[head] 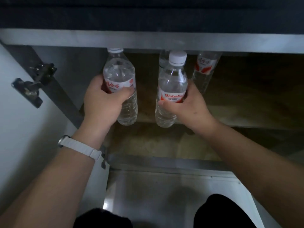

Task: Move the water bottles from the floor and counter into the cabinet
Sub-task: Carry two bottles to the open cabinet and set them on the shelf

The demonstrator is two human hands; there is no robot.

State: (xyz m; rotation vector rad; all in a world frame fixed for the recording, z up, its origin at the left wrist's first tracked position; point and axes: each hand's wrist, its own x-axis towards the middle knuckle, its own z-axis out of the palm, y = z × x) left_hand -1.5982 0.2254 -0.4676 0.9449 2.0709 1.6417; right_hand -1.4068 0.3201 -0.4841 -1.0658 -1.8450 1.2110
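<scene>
Both hands reach into the open cabinet (246, 99) under the counter. My left hand (102, 102) grips a clear water bottle (120, 74) with a red and white label around its middle. My right hand (189, 106) grips a second water bottle (172, 83) with a white cap, held upright at the front of the wooden shelf. Two more bottles stand farther back on the shelf: one (162, 60) mostly hidden behind the right-hand bottle, another (204, 69) to its right. Their caps are hidden by the counter edge.
The grey counter edge (148, 40) runs across above the opening. The open cabinet door (19, 120) with two metal hinges (31, 89) stands at left. A lower shelf (156, 142) lies below. Pale floor (164, 195) and my dark knees are at the bottom.
</scene>
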